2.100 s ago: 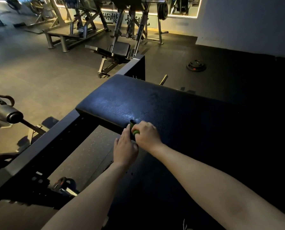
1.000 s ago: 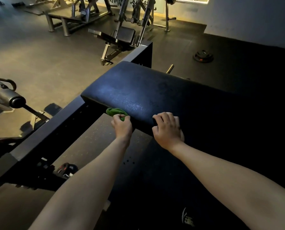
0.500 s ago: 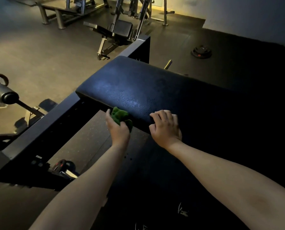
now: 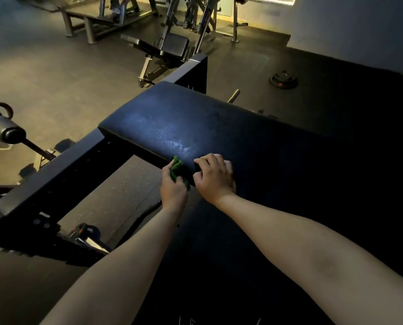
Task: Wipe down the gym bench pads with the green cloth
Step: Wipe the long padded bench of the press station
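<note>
A wide black bench pad (image 4: 195, 120) slopes across the middle of the head view, with a shiny patch near its front edge. My left hand (image 4: 173, 186) grips the bunched green cloth (image 4: 177, 171) against the pad's near side edge. Just to the right, my right hand (image 4: 215, 178) rests on the pad's front edge with its fingers bent over the top, holding nothing. The two hands are nearly touching. Most of the cloth is hidden between my left palm and the pad.
A black steel frame beam (image 4: 62, 170) runs from the pad toward the lower left. A padded lever end (image 4: 5, 130) juts in at the left. Another bench machine (image 4: 170, 46) stands behind. A weight plate (image 4: 283, 79) lies on the dark floor at the right.
My left hand has slid the cloth rightward along the pad's front edge, closing on my right hand. Two seconds ago both hands were together on the cloth; the left then took it leftward.
</note>
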